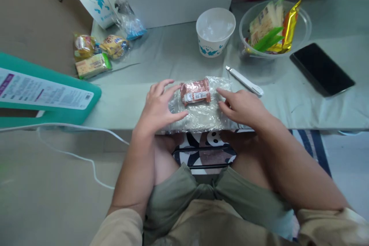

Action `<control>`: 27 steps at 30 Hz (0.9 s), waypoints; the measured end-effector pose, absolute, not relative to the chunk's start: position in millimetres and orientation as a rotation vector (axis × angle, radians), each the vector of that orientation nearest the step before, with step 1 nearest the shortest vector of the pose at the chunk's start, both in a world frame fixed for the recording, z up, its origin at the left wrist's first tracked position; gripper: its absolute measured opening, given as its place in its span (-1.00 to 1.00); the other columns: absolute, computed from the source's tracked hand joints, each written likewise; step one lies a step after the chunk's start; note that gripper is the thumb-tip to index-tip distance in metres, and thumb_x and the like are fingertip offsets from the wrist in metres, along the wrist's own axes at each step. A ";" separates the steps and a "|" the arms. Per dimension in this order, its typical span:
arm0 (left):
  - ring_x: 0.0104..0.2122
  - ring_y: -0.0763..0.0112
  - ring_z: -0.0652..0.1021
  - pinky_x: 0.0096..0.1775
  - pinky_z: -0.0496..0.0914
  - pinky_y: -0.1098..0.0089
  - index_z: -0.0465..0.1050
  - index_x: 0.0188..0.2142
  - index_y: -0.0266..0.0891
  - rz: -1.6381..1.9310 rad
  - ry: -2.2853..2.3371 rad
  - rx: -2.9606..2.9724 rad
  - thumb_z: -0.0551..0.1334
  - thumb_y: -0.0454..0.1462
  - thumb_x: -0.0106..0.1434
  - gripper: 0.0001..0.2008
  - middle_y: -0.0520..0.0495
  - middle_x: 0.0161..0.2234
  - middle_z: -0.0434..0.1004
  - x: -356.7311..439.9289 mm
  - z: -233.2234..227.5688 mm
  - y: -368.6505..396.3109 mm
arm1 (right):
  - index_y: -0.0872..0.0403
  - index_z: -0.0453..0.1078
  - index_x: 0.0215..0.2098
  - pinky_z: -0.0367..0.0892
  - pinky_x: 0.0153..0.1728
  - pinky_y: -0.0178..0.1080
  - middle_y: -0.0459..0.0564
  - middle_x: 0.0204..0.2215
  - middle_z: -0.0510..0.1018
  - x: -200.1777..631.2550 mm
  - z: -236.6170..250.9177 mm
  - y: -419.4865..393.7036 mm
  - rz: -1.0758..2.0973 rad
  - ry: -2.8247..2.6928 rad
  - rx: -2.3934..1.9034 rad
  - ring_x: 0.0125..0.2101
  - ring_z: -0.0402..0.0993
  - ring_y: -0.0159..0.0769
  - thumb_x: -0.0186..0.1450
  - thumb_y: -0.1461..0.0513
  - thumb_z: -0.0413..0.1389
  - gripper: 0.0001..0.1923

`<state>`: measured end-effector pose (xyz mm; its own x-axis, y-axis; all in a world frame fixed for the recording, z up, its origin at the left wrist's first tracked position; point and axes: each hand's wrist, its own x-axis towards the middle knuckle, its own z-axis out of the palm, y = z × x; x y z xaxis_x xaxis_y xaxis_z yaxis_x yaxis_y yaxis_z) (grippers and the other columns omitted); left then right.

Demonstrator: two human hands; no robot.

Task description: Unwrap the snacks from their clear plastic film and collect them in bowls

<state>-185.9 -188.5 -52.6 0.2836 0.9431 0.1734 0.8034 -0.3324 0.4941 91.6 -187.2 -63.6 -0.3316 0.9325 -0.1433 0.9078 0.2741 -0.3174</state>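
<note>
A clear plastic bag [201, 115] is lying flat at the near edge of the bench [161, 61], directly ahead at six o'clock, and a small red-brown snack packet [195, 91] is sitting at its twelve o'clock end, though whether inside the bag or on top of it cannot be told. The left hand [159, 107] is pressing open-fingered on the bag's nine o'clock side, its fingertips just beside the packet, gripping nothing. The right hand [241, 105] is resting spread on the three o'clock side, likewise unclenched. A white utility knife [245, 81] is lying just past the right hand at one o'clock. A white paper cup [215, 31] is standing at twelve o'clock, with a clear bowl [302, 34] of snack packets beside it at two o'clock and a black phone [321, 69] near that. Three wrapped snacks [96, 54] are lying at ten o'clock, well apart from the bag.
</note>
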 end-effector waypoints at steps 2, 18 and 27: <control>0.34 -0.14 0.31 0.32 0.24 -0.09 0.53 0.10 -0.12 0.561 1.658 2.225 0.50 -0.22 0.03 -0.40 -0.24 0.32 0.36 -182.5 -60.0 -181.2 | 0.02 0.37 0.30 0.25 -0.41 -0.13 0.00 -0.52 0.61 89.4 -69.7 -187.4 0.453 -2.300 -1.756 -0.50 0.43 -0.12 0.32 0.11 0.07 -0.41; -0.18 0.25 0.59 -0.06 0.43 0.29 0.56 -0.07 -0.20 0.581 1.553 1.859 0.31 -0.20 0.23 -0.72 -0.09 -0.16 0.66 -180.0 -65.5 -151.9 | 0.05 0.32 0.31 0.31 0.20 0.20 0.23 0.25 0.44 37.8 -81.2 -169.1 0.597 -2.310 -1.377 0.23 0.36 0.18 0.24 0.26 0.18 -0.35; -0.45 0.41 0.41 -0.30 0.31 0.38 0.48 -0.44 -0.18 1.015 1.697 1.470 0.22 -0.23 0.26 -0.84 0.06 -0.51 0.46 -182.1 -68.8 -141.4 | 0.04 0.49 0.08 0.47 0.01 0.01 0.10 -0.03 0.66 55.7 -60.9 -186.7 0.702 -2.098 -1.130 -0.05 0.59 -0.06 0.24 0.29 0.06 -0.55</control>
<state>-182.1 -141.4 -68.8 -0.1457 0.9893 0.0059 0.4728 0.0644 0.8788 55.7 -186.7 -60.9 -0.4209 0.8610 0.2855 0.5156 0.4860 -0.7056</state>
